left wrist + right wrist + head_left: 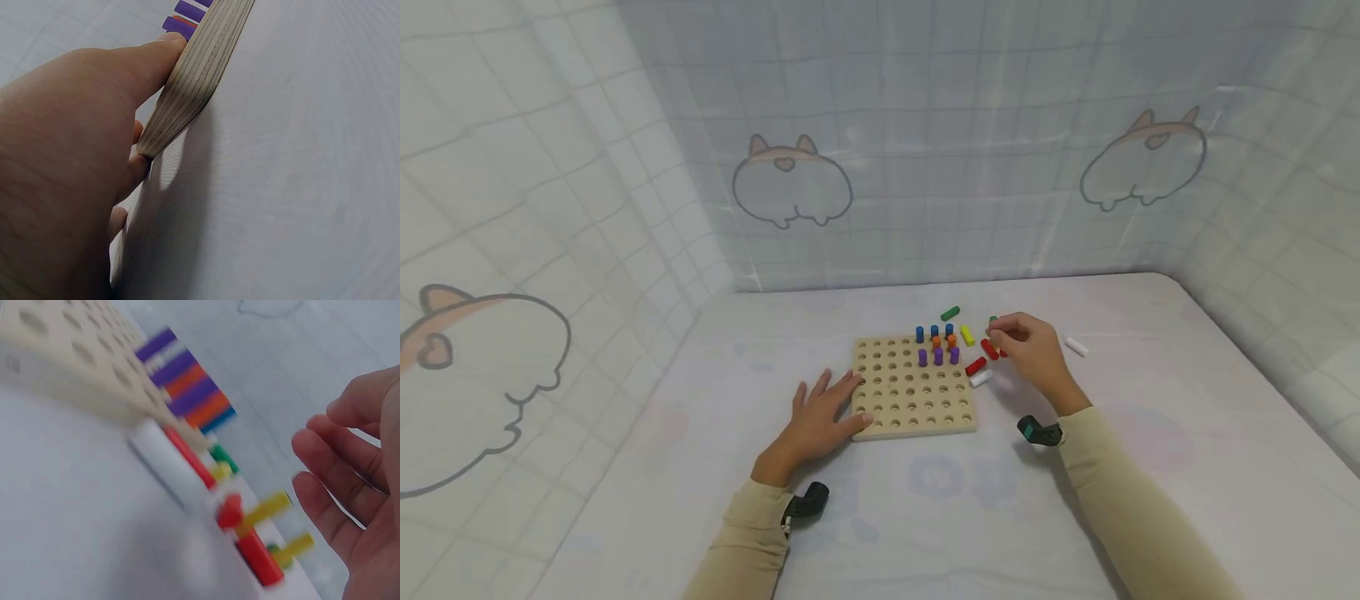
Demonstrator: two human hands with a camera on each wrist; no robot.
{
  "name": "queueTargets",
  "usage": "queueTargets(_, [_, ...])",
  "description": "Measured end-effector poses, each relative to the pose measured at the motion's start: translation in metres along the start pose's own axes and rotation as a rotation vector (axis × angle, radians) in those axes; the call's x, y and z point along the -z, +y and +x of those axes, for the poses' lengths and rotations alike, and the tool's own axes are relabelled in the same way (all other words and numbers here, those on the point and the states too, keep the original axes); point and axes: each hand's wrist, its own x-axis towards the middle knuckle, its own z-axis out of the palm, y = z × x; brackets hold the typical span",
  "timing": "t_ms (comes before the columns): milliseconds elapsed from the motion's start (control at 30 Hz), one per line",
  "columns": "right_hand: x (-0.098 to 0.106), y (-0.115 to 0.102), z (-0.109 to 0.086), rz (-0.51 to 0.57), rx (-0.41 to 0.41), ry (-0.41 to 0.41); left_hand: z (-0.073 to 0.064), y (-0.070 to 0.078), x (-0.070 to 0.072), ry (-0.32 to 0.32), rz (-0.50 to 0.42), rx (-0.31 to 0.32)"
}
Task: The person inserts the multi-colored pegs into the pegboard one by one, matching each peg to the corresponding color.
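Observation:
A square wooden pegboard [895,408] lies on the table with rows of holes. Toward its back right stand three blue pegs [935,331], two orange pegs [952,341] and three purple pegs [938,357]. My left hand [816,421] rests against the board's left side, fingers spread and thumb over the near left corner. Over the loose pegs to the right of the board hovers my right hand [1033,350], fingers loosely bent. In the right wrist view no peg shows between its fingers [315,453]. Under and beside it lie red pegs [989,349], partly hidden by the hand.
Around the right hand lie a yellow peg [967,336], a green peg [951,313] and a white peg [981,378]. Farther right is another white peg [1077,347]. A white cloth covers the table [925,517], and tiled-pattern curtains [940,167] hang behind it.

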Motion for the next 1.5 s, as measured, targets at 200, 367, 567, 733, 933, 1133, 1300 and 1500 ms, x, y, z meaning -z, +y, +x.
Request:
queueTargets(200, [0.035,0.014,-0.008,-0.118,-0.071,0.044,0.002,0.001,0.002,-0.012,0.005,-0.014])
queueTargets(367, [0.054,0.024,-0.010,-0.158,-0.121,0.056,0.002,-0.001,0.002,-0.010,0.007,0.003])
queueTargets(567, [0.076,0.034,-0.013,-0.169,-0.144,0.116,-0.002,-0.001,0.000,-0.016,0.007,0.017])
queueTargets(733, [0.092,0.044,-0.014,-0.162,-0.172,0.168,-0.003,-0.002,-0.002,-0.010,0.001,0.018])
queueTargets(933, [0.103,0.060,-0.016,-0.024,-0.194,0.245,-0.001,-0.002,-0.001,-0.010,0.004,0.010])
queueTargets(1133, [0.104,0.067,-0.022,-0.063,-0.231,0.246,-0.001,-0.002,0.000,-0.009,-0.008,0.006])
queueTargets(1300, [0.104,0.071,-0.023,-0.137,-0.249,0.226,-0.001,-0.002,0.000,-0.014,-0.005,0.006])
queueTargets(1500, [0.098,0.071,-0.018,-0.269,-0.267,0.184,-0.001,-0.004,-0.001,-0.003,-0.007,0.006])
